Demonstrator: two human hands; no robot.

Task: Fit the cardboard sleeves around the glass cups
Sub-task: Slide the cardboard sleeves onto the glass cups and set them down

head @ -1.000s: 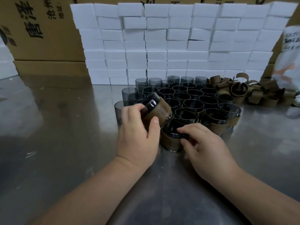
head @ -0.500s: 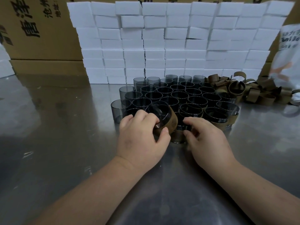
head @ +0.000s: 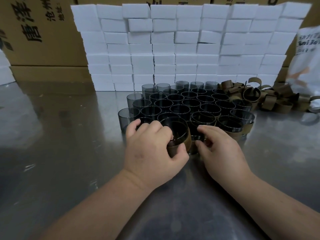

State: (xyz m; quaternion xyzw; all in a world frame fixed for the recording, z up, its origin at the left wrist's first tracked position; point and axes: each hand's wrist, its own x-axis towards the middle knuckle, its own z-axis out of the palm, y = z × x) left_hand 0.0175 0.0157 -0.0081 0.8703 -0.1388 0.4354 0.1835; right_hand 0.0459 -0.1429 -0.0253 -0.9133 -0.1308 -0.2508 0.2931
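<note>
Centrally in the frame, the left hand (head: 152, 149) grips a sleeved glass cup (head: 174, 135), fingers curled over its rim and thumb pressed on the brown cardboard sleeve (head: 181, 146), at the near edge of a cluster of dark glass cups (head: 187, 103) on a shiny metal table (head: 60, 135). Just right of it, the right hand (head: 223, 151) rests with fingers loosely curled beside a second sleeved cup (head: 194, 148); whether it grips that cup cannot be told. Loose cardboard sleeves (head: 270, 99) lie heaped at mid-right, beside a white bag (head: 306, 66). Stacked white boxes (head: 181, 45) fill the upper centre, before brown cartons (head: 43, 32).
</note>
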